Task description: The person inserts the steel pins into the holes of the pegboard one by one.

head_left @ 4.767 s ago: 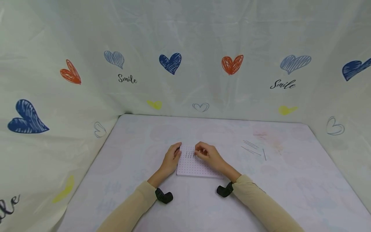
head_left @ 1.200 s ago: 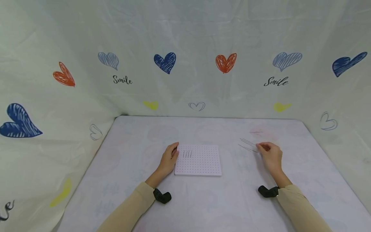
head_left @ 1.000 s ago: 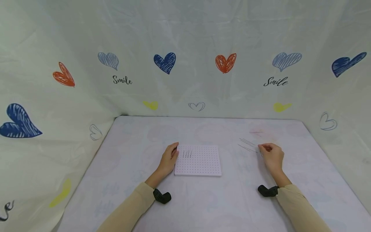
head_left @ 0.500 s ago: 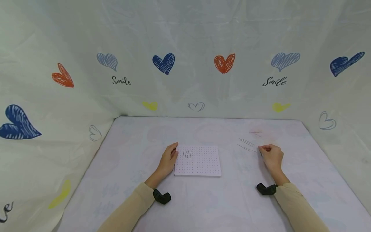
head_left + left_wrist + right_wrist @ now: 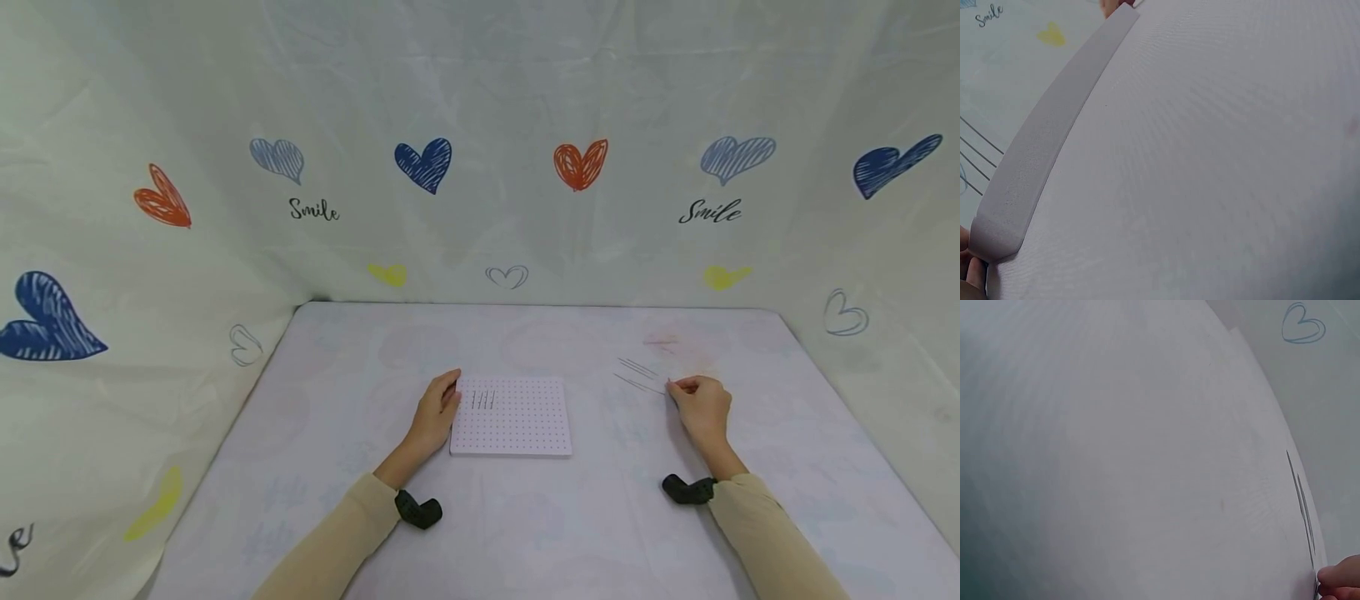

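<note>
A white pegboard (image 5: 517,425) with rows of small holes lies on the table. Several thin dark rods (image 5: 483,400) stand upright in a row near its far left corner. My left hand (image 5: 432,415) holds the board's left edge, thumb and index finger against it. In the left wrist view, its fingers (image 5: 975,275) touch the end of the board's side wall (image 5: 1054,119). My right hand (image 5: 702,408) pinches a thin dark rod between thumb and index finger; most of it is hidden. Loose rods (image 5: 637,367) lie just left of these fingertips, also seen in the right wrist view.
The white table (image 5: 480,533) has faint printed patches. Behind it hangs a pale curtain (image 5: 510,233) printed with hearts and "Smile". A black wrist camera sits on each forearm, one (image 5: 418,510) on the left and one (image 5: 687,490) on the right.
My right hand left the board, moved right to the loose rods and took up the rod lying apart there. Lately its fingers shift slightly on it. The left hand stays on the board.
</note>
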Action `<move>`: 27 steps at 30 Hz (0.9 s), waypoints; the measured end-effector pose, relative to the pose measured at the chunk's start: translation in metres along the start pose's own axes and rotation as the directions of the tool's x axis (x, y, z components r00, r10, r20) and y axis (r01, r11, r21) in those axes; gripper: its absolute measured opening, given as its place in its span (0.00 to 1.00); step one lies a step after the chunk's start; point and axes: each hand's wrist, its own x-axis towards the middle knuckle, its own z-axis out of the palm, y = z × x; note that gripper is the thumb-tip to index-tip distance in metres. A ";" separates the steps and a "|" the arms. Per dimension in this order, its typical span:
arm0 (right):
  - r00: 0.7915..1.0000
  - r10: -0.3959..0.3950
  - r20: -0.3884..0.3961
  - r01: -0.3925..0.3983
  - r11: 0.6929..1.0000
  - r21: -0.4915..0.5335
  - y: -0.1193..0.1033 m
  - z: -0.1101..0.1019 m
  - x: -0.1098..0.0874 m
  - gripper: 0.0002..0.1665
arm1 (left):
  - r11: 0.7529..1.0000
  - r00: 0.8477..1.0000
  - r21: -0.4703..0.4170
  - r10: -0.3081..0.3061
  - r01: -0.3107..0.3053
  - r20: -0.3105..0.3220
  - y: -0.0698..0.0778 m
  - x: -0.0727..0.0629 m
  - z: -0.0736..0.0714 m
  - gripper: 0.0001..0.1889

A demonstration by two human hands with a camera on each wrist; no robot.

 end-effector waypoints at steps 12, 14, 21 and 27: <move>0.999 -0.032 0.002 0.032 0.999 0.004 0.003 0.002 0.002 0.10 | 1.000 1.000 0.007 0.005 -0.005 -0.001 0.000 0.000 0.001 0.23; 0.999 -0.043 0.005 0.043 0.999 0.007 0.004 0.003 0.002 0.10 | 1.000 1.000 0.008 0.007 -0.007 -0.001 0.000 0.000 0.000 0.23; 1.000 -0.030 -0.005 0.030 0.999 0.026 0.006 0.004 0.000 0.10 | 1.000 1.000 0.009 0.010 -0.010 0.004 0.000 -0.001 0.001 0.23; 0.998 -0.018 -0.053 0.021 0.998 0.051 0.004 0.006 -0.002 0.10 | 1.000 1.000 0.012 0.007 -0.006 -0.002 0.001 -0.001 0.001 0.23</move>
